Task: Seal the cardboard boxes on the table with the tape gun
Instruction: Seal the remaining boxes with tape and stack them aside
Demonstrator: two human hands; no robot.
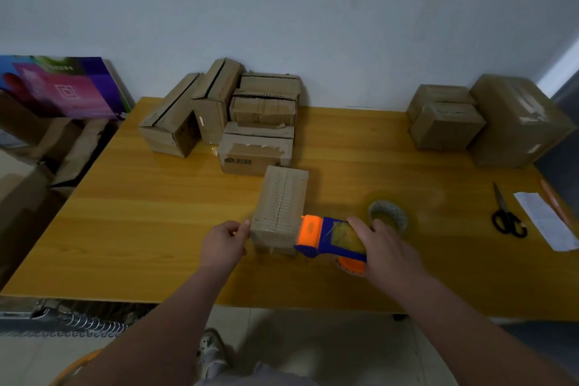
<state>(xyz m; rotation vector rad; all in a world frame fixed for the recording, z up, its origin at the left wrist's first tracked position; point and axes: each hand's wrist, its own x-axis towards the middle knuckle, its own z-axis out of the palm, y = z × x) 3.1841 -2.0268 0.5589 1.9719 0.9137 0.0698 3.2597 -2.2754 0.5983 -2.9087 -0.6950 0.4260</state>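
On glossy wood table [125,197], left hand [224,243] steadying cardboard box [280,207], right hand [387,249] gripping plastic tape gun [329,238]

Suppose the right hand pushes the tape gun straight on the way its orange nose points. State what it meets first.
The right hand aims the tape gun leftward, its nose apparently already at the near end of the small cardboard box, so it meets that box first. The left hand steadies the box's far side.

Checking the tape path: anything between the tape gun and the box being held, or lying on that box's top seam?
Nothing visible. The tape gun, gripped by the right hand, has its orange head against the near right edge of the box. The left hand steadies the box's left side. The spare tape roll lies behind the right hand, off the path.
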